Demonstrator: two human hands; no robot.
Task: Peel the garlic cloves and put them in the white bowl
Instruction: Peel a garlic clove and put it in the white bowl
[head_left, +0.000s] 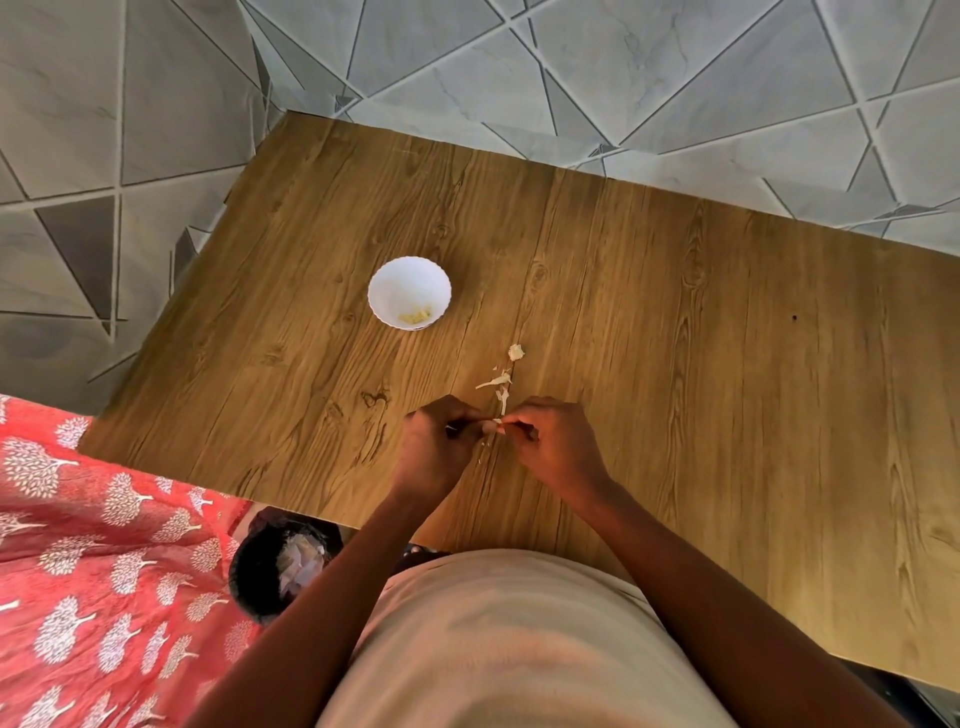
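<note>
Black bin beside red patterned cloth, under wooden table

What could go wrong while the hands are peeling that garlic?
The small clove pinched between the left hand and right hand might slip and roll off the wooden table. Loose peels lie near the white bowl, so a stray bit could get in with the peeled garlic.

Table under hands: brown wood grain w/ dark knots. Bowl beyond left hand: white, pale yellow cloves inside. Skins just beyond hands: off-white. Floor further out: grey marbled triangles, dark lines. Cloth left of left hand: red w/ white tree print. Bin: black
</note>
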